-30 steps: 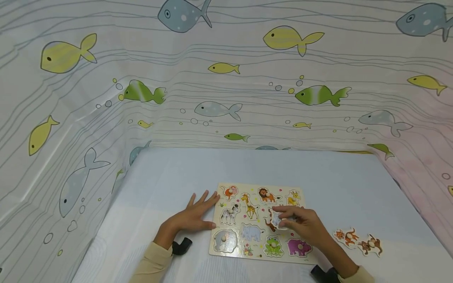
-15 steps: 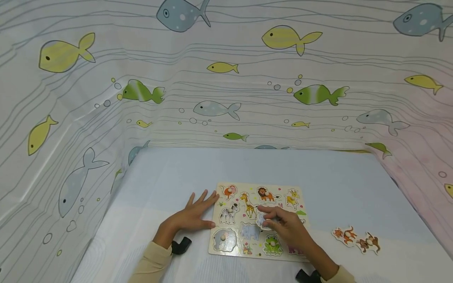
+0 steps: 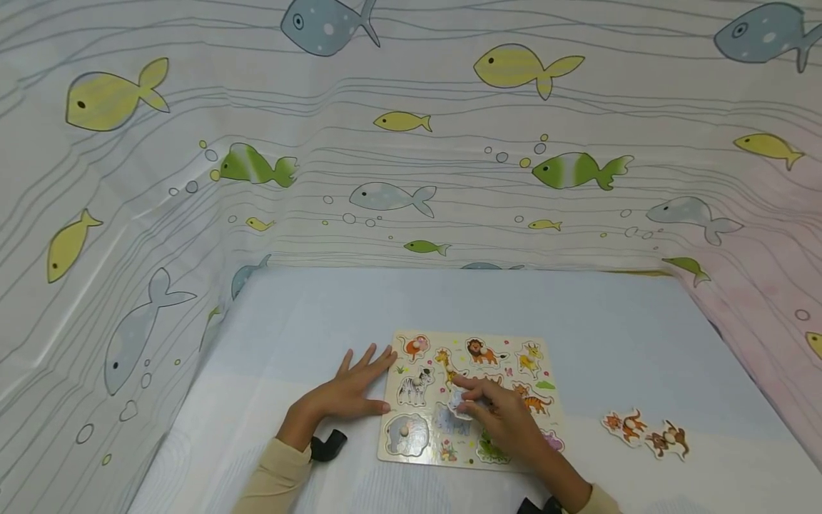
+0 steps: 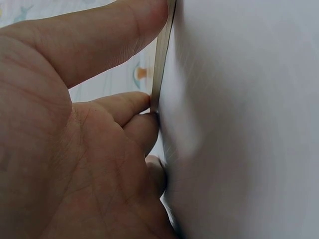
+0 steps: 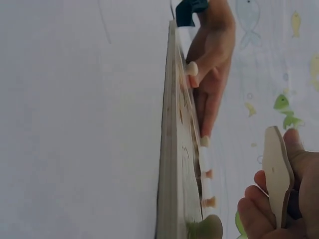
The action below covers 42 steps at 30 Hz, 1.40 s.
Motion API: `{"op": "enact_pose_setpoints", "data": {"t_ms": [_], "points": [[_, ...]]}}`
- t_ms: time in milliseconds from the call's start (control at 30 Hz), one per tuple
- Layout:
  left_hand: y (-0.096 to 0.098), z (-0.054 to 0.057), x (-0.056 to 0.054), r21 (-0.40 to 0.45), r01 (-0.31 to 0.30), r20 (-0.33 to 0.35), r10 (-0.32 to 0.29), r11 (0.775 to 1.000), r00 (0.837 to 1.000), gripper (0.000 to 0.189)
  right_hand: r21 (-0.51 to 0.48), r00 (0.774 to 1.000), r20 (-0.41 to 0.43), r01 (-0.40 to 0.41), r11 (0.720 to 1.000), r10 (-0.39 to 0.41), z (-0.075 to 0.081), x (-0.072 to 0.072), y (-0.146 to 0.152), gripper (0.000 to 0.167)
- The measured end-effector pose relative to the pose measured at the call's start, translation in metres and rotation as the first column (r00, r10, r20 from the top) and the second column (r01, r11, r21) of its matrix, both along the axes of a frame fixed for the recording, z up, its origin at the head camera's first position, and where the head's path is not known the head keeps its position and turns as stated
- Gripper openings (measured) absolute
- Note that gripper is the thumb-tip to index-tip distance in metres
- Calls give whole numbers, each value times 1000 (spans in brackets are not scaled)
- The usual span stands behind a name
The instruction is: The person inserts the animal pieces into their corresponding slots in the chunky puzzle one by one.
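My right hand pinches a pale blue-grey wooden puzzle piece between thumb and fingers. In the head view this piece hovers over the middle of the animal puzzle board, overlapping the blue rhino-like picture. The right wrist view shows the plain wooden back of the piece, held apart from the board. My left hand lies with fingers spread at the board's left edge; the left wrist view has its thumb and fingertips touching that edge. Part of the frog piece is hidden under my right hand.
Several knobbed pieces sit in the board, among them an elephant, a zebra and a lion. Right of the board, a tiger-like piece and a brown monkey piece lie on the white table. Fish-patterned cloth surrounds it.
My right hand has moved left across the board with the puzzle piece, from the centre-right toward the blue rhino-like picture, uncovering the tiger at the right. My left hand stays at the edge.
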<state>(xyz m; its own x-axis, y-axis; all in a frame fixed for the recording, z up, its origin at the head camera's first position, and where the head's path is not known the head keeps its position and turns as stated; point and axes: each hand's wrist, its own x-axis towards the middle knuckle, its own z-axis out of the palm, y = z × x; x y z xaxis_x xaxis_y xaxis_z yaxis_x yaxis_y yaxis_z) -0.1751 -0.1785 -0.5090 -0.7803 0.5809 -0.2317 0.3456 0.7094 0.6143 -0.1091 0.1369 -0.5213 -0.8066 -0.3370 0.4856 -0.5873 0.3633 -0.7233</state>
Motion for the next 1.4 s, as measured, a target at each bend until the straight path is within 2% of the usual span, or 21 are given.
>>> {"op": "enact_pose_setpoints", "data": {"t_ms": [200, 433, 533, 667, 833, 1067, 1400], "points": [[-1, 0, 0, -9, -10, -5, 9, 1000, 1000, 93, 37, 998, -55, 33, 999, -31, -10, 0, -8, 16], [-1, 1, 0, 4, 12, -11, -12, 1000, 1000, 92, 50, 997, -65, 48, 998, -44, -20, 1, -14, 15], [-2, 1, 0, 10, 10, -13, -10, 1000, 1000, 93, 94, 995, -74, 69, 993, -62, -20, 1, -16, 19], [-3, 1, 0, 13, 9, -8, -9, 1000, 1000, 93, 151, 992, -99, 92, 984, -78, -19, 3, -20, 34], [-3, 0, 1, 17, 5, -3, -5, 1000, 1000, 94, 192, 994, -97, 73, 979, -55, -19, 6, -24, 47], [-1, 2, 1, 11, 9, 2, -9, 1000, 1000, 93, 208, 998, -54, 44, 977, -34, -20, 7, -25, 44], [0, 4, 2, -5, -4, 7, 4, 1000, 1000, 93, 239, 994, -112, 44, 970, -17, -19, 6, -25, 43]]}}
